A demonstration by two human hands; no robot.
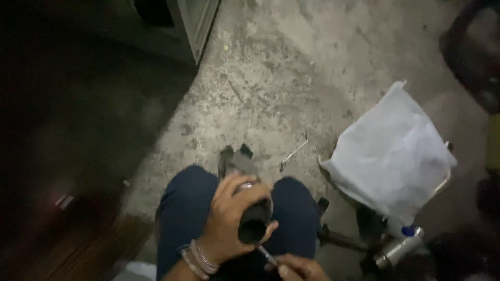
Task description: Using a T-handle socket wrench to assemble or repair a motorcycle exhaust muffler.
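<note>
Rough grey concrete floor, stained and pitted; far-left part lies in deep shadow. Person seated low, knees in dark blue trousers at the near edge of the floor.

Left hand: fingers clamped around a dark tube-shaped part, open end facing up toward the viewer; interior black, contents cannot be made out. Bracelets on that wrist, ring on one finger.

Right hand: only partly in view at the bottom edge, fingers pinched together on a thin metal tool whose tip points at the tube's lower rim.

White plastic bag, crumpled, lies toward the right edge of the floor, draped over something with a thin metal rim; contents hidden. Just below it, near the right corner, a silver cylindrical can with blue cap lies on its side. No label readable.

Small bent metal wrench lies on bare concrete between the knees and the bag. Grey metal cabinet corner at the far edge.
</note>
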